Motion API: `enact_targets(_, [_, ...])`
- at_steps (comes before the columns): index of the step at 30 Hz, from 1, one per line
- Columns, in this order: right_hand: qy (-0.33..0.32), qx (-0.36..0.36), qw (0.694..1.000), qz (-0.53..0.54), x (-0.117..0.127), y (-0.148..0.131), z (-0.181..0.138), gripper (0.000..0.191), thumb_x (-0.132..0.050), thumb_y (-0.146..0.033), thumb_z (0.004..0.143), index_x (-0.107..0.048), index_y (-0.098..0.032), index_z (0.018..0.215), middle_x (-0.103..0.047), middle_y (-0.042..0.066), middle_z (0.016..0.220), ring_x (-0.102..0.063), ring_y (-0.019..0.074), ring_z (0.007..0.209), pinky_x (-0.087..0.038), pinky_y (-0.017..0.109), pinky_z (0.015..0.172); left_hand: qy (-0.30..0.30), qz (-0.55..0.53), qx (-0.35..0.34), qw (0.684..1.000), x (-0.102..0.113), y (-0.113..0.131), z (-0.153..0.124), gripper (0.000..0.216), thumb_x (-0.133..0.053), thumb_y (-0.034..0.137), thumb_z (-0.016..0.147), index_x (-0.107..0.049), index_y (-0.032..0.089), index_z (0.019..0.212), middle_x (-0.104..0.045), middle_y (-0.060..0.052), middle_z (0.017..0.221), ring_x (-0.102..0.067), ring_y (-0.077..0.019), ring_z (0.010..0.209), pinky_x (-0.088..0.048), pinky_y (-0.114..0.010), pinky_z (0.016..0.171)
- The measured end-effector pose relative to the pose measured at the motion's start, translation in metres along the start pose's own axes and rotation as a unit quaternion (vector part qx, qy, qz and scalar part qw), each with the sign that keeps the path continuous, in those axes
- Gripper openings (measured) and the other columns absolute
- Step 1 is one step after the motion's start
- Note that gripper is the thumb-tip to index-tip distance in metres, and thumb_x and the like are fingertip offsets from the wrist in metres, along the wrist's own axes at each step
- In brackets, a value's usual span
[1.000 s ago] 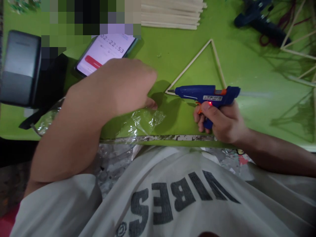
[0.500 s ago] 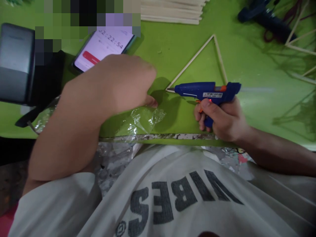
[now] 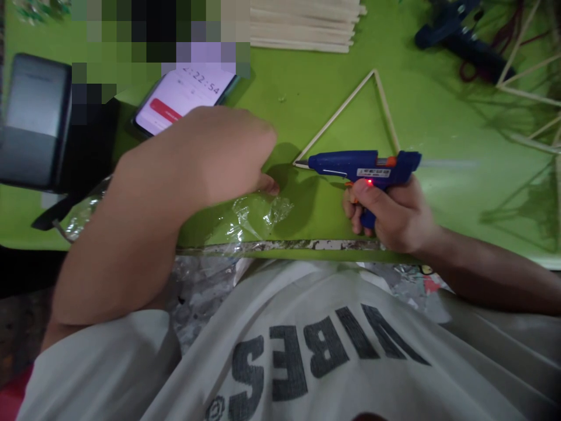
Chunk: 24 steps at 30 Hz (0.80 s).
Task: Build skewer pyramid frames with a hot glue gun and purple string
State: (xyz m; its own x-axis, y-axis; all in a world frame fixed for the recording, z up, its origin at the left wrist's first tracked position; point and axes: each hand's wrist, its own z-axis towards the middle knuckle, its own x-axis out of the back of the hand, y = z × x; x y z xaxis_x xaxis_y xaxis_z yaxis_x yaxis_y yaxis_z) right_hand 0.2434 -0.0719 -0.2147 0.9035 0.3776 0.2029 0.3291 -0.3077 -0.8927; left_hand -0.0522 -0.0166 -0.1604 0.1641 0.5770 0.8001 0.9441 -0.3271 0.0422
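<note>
My right hand [image 3: 390, 210] grips a blue glue gun [image 3: 363, 165] with an orange trigger and a red light lit. Its nozzle touches the near left corner of a triangle of thin wooden sticks [image 3: 346, 108] lying flat on the green table [image 3: 438, 193]. My left hand [image 3: 219, 152] rests knuckles up just left of that corner, fingers curled under. What those fingers hold or press is hidden. Crinkled clear plastic [image 3: 258, 213] lies under the left hand at the table's near edge.
A phone [image 3: 184, 96] showing a running timer lies behind my left hand, next to a grey device [image 3: 35, 117] on the left. A pile of wooden sticks [image 3: 302, 26] sits at the back. A second glue gun [image 3: 460, 35] and stick frames [image 3: 530, 88] lie at the right.
The glue gun's nozzle has crept slightly left toward the triangle's corner. Both hands stay almost still. The timer has advanced by one second.
</note>
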Motion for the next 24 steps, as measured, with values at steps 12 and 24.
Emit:
enact_targets(12, [-0.016, 0.000, 1.000, 0.009, 0.001, 0.003, 0.002, 0.058, -0.081, -0.077, 0.101, -0.070, -0.023, 0.085, -0.068, 0.001, 0.071, -0.063, 0.0126, 0.046, -0.043, 0.026, 0.035, 0.033, -0.007, -0.006, 0.999, -0.010, -0.008, 0.004, 0.056, -0.068, 0.079, 0.094, -0.082, 0.028, 0.112, -0.072, -0.009, 0.089, -0.070, -0.0265, 0.085, -0.054, -0.043, 0.088])
enact_targets(24, [-0.016, 0.001, 1.000, 0.010, 0.002, 0.005, 0.002, 0.059, -0.080, -0.076, 0.102, -0.069, -0.022, 0.083, -0.068, 0.001, 0.071, -0.064, 0.0122, 0.047, -0.043, 0.025, 0.035, 0.002, -0.012, -0.015, 1.000, 0.000, -0.001, -0.003, 0.053, -0.066, 0.068, 0.101, -0.082, 0.020, 0.116, -0.072, -0.011, 0.092, -0.065, -0.0236, 0.079, -0.054, -0.041, 0.087])
